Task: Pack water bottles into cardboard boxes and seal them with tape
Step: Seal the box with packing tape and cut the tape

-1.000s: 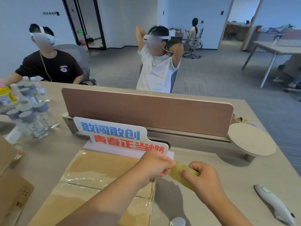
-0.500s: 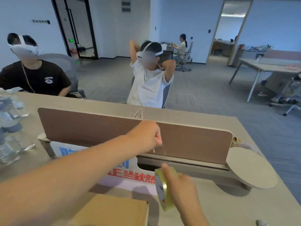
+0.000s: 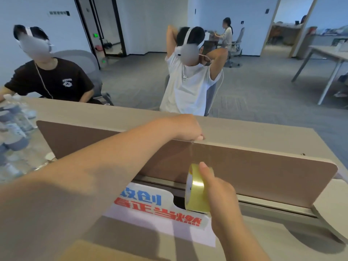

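Visibly, no bottles inside cardboard box (image 3: 113,252).

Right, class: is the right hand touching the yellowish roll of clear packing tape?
Touching. The head view shows the right hand wrapped around the yellowish roll of clear packing tape, thumb pressed on its outer face.

Brown desk divider (image 3: 263,172), lettered sign (image 3: 150,204), two seated headset wearers (image 3: 188,81).

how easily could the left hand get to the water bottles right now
Probably not at once: the left hand is pinching the pulled tape end up by the divider, so it must let go first. The water bottles lie unobstructed at far left.
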